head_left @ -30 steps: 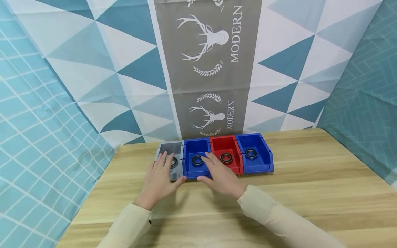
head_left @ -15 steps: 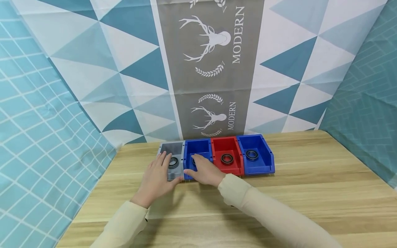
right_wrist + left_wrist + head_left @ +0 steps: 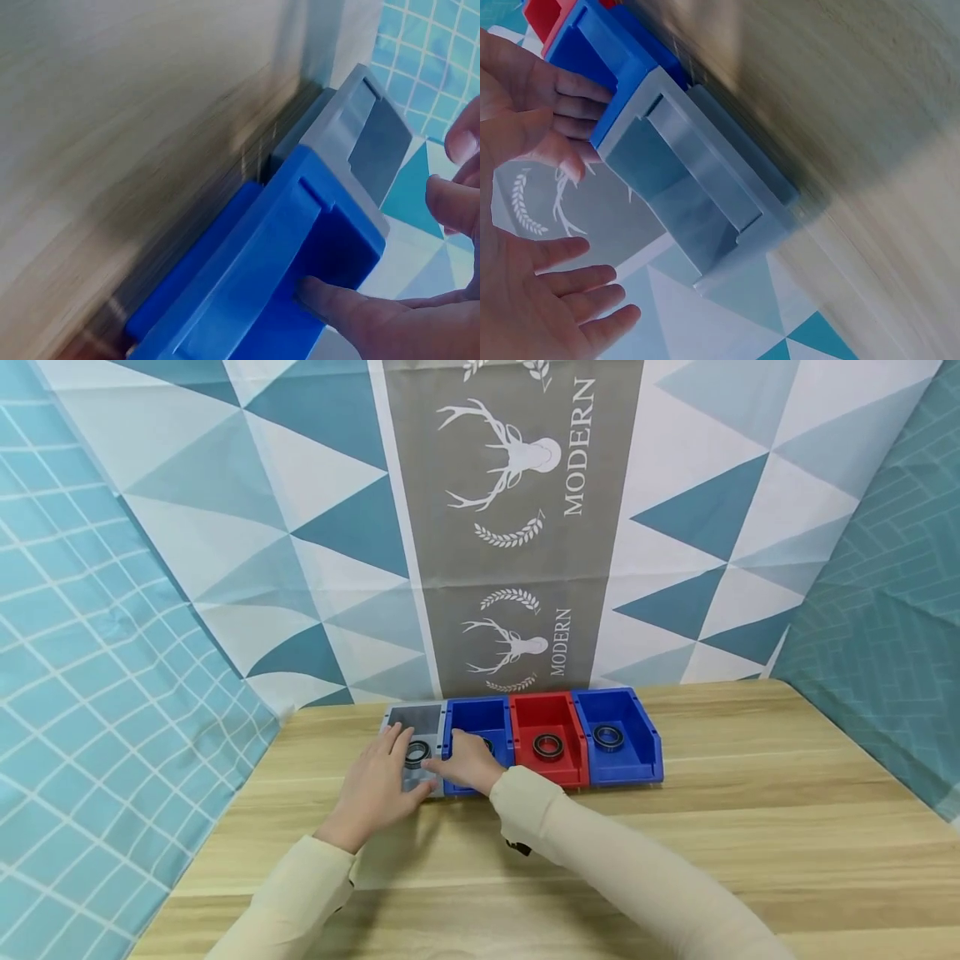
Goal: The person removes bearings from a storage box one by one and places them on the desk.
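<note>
Over the front of a grey bin (image 3: 417, 718) is my left hand (image 3: 371, 789), fingers extended and spread, with a black-rimmed ball bearing (image 3: 427, 752) lying in the bin beside the fingertips. My right hand (image 3: 468, 764) hovers at the left blue bin (image 3: 480, 714), thumb pointing toward the grey one. It partly covers the bearing (image 3: 489, 745) inside. In the right wrist view the thumb (image 3: 330, 298) overlaps the blue bin's opening (image 3: 277, 315). Neither hand holds anything.
Joined on the right are a red bin (image 3: 543, 710) and another blue bin (image 3: 611, 706), each with one bearing inside. The row stands on a wooden table (image 3: 750, 827) against a patterned cloth backdrop (image 3: 517, 552).
My right hand has moved left, from the edge between the blue and red bins to the left blue bin near the grey one. The left hand stays almost in place.
</note>
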`<state>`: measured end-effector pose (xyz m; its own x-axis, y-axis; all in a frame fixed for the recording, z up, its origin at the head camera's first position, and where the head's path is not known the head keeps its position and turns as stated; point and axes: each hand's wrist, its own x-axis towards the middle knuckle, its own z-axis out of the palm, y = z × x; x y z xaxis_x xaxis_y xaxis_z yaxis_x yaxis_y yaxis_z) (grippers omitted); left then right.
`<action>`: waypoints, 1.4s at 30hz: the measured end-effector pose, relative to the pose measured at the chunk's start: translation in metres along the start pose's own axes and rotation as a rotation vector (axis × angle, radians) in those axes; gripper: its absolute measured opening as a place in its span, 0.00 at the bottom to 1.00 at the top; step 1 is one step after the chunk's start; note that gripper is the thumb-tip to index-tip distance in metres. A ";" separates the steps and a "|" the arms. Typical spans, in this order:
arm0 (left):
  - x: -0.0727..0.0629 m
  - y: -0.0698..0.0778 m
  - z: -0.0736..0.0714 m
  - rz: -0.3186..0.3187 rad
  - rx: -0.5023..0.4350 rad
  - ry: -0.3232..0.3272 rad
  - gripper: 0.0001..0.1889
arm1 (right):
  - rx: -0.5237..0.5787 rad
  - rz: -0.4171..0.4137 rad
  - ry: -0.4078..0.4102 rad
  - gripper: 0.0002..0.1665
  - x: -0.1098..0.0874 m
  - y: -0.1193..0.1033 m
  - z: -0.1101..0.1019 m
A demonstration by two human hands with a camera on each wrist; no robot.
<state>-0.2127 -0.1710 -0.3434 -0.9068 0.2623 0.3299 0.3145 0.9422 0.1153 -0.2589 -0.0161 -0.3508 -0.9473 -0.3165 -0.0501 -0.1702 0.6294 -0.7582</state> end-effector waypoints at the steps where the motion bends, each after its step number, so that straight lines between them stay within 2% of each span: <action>1: 0.000 -0.001 0.000 0.005 -0.002 -0.006 0.44 | 0.003 0.002 0.002 0.45 0.001 -0.001 0.002; 6: 0.000 -0.005 0.002 0.034 -0.019 -0.033 0.42 | 0.004 0.028 0.021 0.44 0.006 -0.003 0.010; 13: 0.003 -0.007 0.000 0.025 -0.028 -0.048 0.40 | 0.006 0.049 0.076 0.21 0.013 -0.003 0.013; 15: 0.003 -0.008 -0.001 0.022 -0.029 -0.054 0.39 | 0.000 0.046 0.081 0.18 0.014 -0.002 0.014; 22: 0.010 -0.013 -0.002 0.012 -0.035 -0.092 0.38 | -0.003 0.049 0.105 0.15 0.016 -0.002 0.008; 33: 0.029 -0.024 -0.001 -0.061 -0.095 -0.254 0.38 | 0.015 0.061 0.107 0.14 0.016 0.000 0.009; 37: 0.037 -0.026 -0.001 -0.057 -0.110 -0.310 0.37 | 0.022 0.072 0.113 0.14 0.017 0.001 0.010; 42: 0.047 -0.029 -0.002 -0.041 -0.100 -0.346 0.35 | 0.016 0.074 0.119 0.15 0.019 0.001 0.010</action>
<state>-0.2641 -0.1867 -0.3289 -0.9552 0.2956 -0.0121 0.2859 0.9330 0.2183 -0.2746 -0.0290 -0.3587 -0.9827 -0.1826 -0.0301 -0.0948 0.6365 -0.7654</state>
